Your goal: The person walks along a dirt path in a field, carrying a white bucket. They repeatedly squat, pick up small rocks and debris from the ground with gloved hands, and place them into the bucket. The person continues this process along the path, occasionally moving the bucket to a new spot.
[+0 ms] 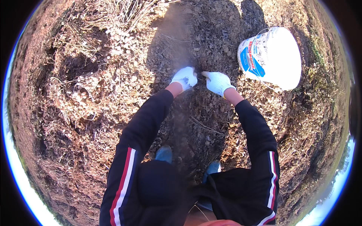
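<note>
Both my hands wear white knitted gloves and are close together, low over the dark, crumbly soil (211, 34). My left hand (184, 78) is closed, its fingers curled inward, with a grey smudge on the glove. A short gap separates it from my right hand (218, 83), whose fingers are bent while one digit points toward the left hand. A small dark shape shows between the hands, too small to name. What either hand grips, if anything, is hidden. To the right of my right hand stands a white plastic bucket (281, 56) with a blue label and a wire handle.
Dry leaves and withered stems cover the ground all around. A heap of pale dry stalks (120, 15) lies at the far left. Below my arms are my blue left shoe (164, 154) and blue right shoe (213, 167). A blurred dark streak runs down the middle of the view.
</note>
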Action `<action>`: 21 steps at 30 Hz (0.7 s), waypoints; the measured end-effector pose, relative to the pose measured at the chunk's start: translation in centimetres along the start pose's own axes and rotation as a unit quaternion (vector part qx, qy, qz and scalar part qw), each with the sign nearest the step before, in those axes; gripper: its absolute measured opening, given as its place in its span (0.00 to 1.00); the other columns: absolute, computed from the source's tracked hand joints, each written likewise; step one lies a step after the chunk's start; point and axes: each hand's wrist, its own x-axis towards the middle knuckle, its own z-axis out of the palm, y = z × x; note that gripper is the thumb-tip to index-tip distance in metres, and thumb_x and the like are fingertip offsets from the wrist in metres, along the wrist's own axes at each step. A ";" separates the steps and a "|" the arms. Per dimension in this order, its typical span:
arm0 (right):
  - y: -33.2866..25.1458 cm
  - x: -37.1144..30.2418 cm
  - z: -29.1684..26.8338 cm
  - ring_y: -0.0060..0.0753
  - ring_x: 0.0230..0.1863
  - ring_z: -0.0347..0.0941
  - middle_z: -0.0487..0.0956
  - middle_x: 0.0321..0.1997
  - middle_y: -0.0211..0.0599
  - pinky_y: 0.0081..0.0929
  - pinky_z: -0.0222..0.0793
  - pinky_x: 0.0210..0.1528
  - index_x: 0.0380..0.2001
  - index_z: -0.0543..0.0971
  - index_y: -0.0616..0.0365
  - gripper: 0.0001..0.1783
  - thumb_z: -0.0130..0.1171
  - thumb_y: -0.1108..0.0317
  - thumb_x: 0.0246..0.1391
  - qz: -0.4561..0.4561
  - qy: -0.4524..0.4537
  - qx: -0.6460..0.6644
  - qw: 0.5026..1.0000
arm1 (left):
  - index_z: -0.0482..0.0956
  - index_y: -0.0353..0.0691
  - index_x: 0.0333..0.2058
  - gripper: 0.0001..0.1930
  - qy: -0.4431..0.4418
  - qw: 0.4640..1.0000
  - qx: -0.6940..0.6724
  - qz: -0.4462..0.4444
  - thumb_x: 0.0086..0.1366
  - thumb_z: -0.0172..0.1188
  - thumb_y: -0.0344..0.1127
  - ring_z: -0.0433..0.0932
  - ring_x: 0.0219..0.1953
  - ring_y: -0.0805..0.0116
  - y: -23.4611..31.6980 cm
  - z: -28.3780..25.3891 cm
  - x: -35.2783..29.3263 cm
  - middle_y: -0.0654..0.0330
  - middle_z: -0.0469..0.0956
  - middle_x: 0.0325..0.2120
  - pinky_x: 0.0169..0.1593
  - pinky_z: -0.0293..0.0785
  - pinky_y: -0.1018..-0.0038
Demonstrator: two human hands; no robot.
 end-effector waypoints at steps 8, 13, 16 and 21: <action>3.4 0.9 0.7 0.53 0.53 0.80 0.84 0.50 0.44 0.43 0.74 0.59 0.54 0.82 0.46 0.24 0.45 0.65 0.59 -0.045 0.032 0.148 0.987 | 0.84 0.48 0.48 0.18 -0.093 0.984 0.148 0.038 0.68 0.56 0.50 0.84 0.44 0.46 3.6 0.1 -6.1 0.50 0.85 0.39 0.48 0.79 0.52; -2.5 1.7 -0.5 0.50 0.45 0.84 0.86 0.44 0.43 0.50 0.79 0.45 0.67 0.70 0.38 0.31 0.50 0.65 0.58 0.001 -0.011 -0.073 0.997 | 0.85 0.50 0.43 0.18 -0.011 0.994 0.110 -0.024 0.68 0.57 0.54 0.85 0.38 0.45 1.5 0.4 -8.8 0.50 0.85 0.33 0.43 0.79 0.52; -2.2 1.9 1.0 0.47 0.42 0.85 0.87 0.42 0.41 0.51 0.79 0.39 0.68 0.67 0.39 0.33 0.53 0.65 0.58 0.034 -0.035 -0.136 0.990 | 0.83 0.50 0.44 0.15 0.062 0.988 0.134 -0.032 0.69 0.56 0.52 0.85 0.34 0.46 -0.2 -0.6 -7.9 0.50 0.85 0.30 0.40 0.79 0.51; -0.2 3.0 1.4 0.59 0.51 0.80 0.83 0.47 0.55 0.52 0.76 0.51 0.65 0.69 0.49 0.28 0.49 0.58 0.63 -0.015 0.035 0.050 0.998 | 0.84 0.46 0.44 0.17 0.102 0.995 -0.012 0.000 0.68 0.58 0.52 0.84 0.41 0.46 -3.3 -2.3 -7.3 0.50 0.85 0.36 0.44 0.78 0.55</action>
